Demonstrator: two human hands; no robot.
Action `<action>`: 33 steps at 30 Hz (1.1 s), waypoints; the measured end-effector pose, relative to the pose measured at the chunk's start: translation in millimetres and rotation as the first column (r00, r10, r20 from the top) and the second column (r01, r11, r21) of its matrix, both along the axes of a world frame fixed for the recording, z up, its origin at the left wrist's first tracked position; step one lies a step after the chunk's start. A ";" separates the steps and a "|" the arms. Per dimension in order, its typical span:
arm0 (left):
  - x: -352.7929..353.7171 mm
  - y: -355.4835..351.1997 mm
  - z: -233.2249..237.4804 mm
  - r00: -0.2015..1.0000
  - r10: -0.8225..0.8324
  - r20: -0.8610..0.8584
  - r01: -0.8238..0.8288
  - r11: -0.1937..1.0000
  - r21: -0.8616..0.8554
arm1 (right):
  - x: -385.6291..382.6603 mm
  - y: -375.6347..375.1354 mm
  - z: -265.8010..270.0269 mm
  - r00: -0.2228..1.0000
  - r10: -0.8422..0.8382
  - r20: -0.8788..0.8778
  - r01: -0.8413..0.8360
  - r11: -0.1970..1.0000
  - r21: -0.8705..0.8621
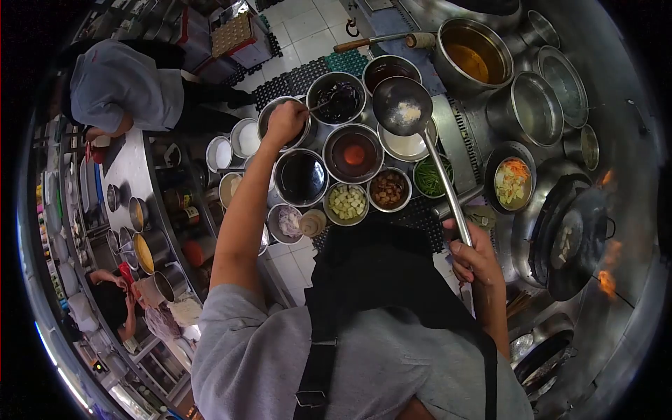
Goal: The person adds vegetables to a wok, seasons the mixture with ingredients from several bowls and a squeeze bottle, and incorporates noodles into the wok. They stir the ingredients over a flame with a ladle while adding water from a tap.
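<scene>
My left hand (286,123) is closed on a thin spoon handle (320,105) at the rim of a metal pot, beside a bowl of dark contents (337,99). Closed around the long metal handle of a ladle (451,192) is my right hand (476,257). The ladle's round bowl (402,105) holds some pale powder and hangs over the pots. Below it are a pot of reddish-brown liquid (353,155), a pot of black liquid (301,178), diced pale cubes (346,201), brown chunks (389,190) and chopped greens (431,178).
A wok (577,243) sits at the right with flames (607,280) beside it. A bowl of cut vegetables (514,183) and a pot of orange liquid (472,59) stand near it. One person (126,84) is at the upper left, another person's arms (126,308) at the lower left.
</scene>
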State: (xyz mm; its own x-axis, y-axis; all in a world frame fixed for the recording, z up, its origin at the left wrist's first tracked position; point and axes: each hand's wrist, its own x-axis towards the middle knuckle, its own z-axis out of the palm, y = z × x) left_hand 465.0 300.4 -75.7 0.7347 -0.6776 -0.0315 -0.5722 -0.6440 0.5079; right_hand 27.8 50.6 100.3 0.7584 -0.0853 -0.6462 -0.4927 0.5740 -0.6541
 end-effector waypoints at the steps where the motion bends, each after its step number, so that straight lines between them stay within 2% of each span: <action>1: 2.1 3.1 -7.7 0.981 -0.120 0.153 0.124 0.992 -0.016 | 2.3 0.5 -0.4 1.000 -0.007 0.001 0.007 1.000 0.005; 2: 3.5 4.7 -9.2 0.980 -0.123 0.157 0.128 0.992 -0.021 | 4.8 1.6 -1.1 1.000 -0.015 0.005 0.015 1.000 0.006; 3: 3.9 6.9 -11.1 0.983 -0.061 -0.173 0.054 0.997 -0.048 | 7.4 2.8 -3.0 1.000 -0.021 0.008 0.021 1.000 0.000; 4: 2.7 9.3 -13.4 0.874 -0.005 -0.486 -0.022 0.999 -0.049 | 9.7 4.6 -5.9 1.000 -0.019 0.020 0.019 1.000 0.003; 5: 0.3 13.3 -19.0 0.685 0.010 -0.728 -0.143 0.982 -0.121 | 13.0 5.9 -8.6 0.999 -0.019 0.033 0.018 1.000 0.005; 6: -3.5 14.5 -12.6 0.687 -0.002 -0.727 -0.134 0.983 -0.129 | 16.7 6.6 -10.7 0.999 -0.027 0.035 0.027 1.000 -0.004; 8: -9.0 20.6 -1.6 0.426 0.113 -0.898 -0.347 0.937 -0.047 | 25.1 7.8 -14.5 1.000 -0.028 0.008 0.028 0.997 0.077; 9: -8.7 26.2 3.7 0.360 0.060 -0.931 -0.365 0.928 -0.081 | 27.9 9.3 -16.3 0.999 -0.033 0.028 0.029 0.994 0.107; 10: -10.1 30.6 8.2 0.367 0.055 -0.929 -0.361 0.928 -0.088 | 31.3 11.8 -17.0 0.999 -0.035 0.035 0.032 0.994 0.102; 12: -14.9 36.9 35.3 0.301 0.004 -0.954 -0.423 0.897 -0.130 | 40.9 17.6 -17.5 0.997 -0.059 0.042 0.050 0.979 0.200; 14: -22.4 35.9 59.2 0.342 -0.022 -0.939 -0.409 0.897 -0.170 | 50.7 24.0 -17.0 0.997 -0.056 0.056 0.044 0.978 0.204; 16: -33.1 29.3 71.3 0.621 -0.088 -0.779 -0.314 0.882 -0.351 | 60.4 30.5 -20.2 0.993 -0.079 0.085 0.045 0.938 0.344; 17: -41.1 22.9 71.9 0.784 -0.010 -0.620 -0.243 0.915 -0.322 | 65.2 33.4 -18.6 0.993 -0.087 0.079 0.048 0.917 0.397; 18: -53.3 14.3 80.3 0.949 0.101 -0.298 -0.158 0.972 -0.175 | 69.9 35.7 -19.1 0.992 -0.097 0.085 0.055 0.916 0.397; 19: -56.1 12.1 77.7 0.996 0.031 0.083 -0.022 0.994 -0.110 | 74.2 38.2 -20.3 0.991 -0.111 0.078 0.065 0.893 0.446; 20: -59.0 12.9 79.2 0.894 -0.071 0.442 0.078 0.997 0.002 | 76.1 41.7 -21.7 0.990 -0.120 0.069 0.071 0.866 0.495; 21: -59.6 16.6 82.6 0.892 -0.074 0.446 0.081 0.997 0.005 | 76.6 45.8 -24.0 0.990 -0.124 0.073 0.071 0.865 0.497; 23: -61.4 21.5 90.5 0.874 -0.039 0.484 0.104 0.989 -0.108 | 77.0 52.2 -30.6 0.985 -0.119 0.128 0.032 0.841 0.540; 27: -58.5 33.5 95.0 0.844 -0.048 0.534 0.094 0.994 -0.059 | 75.4 59.7 -33.5 0.976 -0.170 0.132 0.071 0.834 0.548; 29: -57.0 35.4 80.8 0.877 0.079 0.473 -0.059 0.997 -0.057 | 73.7 63.1 -32.9 0.967 -0.233 0.104 0.141 0.828 0.543; 30: -53.9 33.9 70.5 0.877 0.071 0.475 -0.051 0.997 -0.056 | 72.2 64.1 -32.6 0.965 -0.242 0.105 0.148 0.826 0.544; 33: -40.8 14.6 30.5 0.946 -0.077 0.316 -0.021 0.955 0.295 | 62.7 63.3 -26.7 0.943 -0.308 0.122 0.199 0.822 0.533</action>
State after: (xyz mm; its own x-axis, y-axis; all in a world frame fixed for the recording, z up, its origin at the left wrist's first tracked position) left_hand 424.1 315.0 -45.2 0.7190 -0.6950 0.0041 -0.6926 -0.7160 0.0873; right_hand 90.5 113.9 73.6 0.8696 0.0052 -0.4936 -0.1771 0.9367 -0.3021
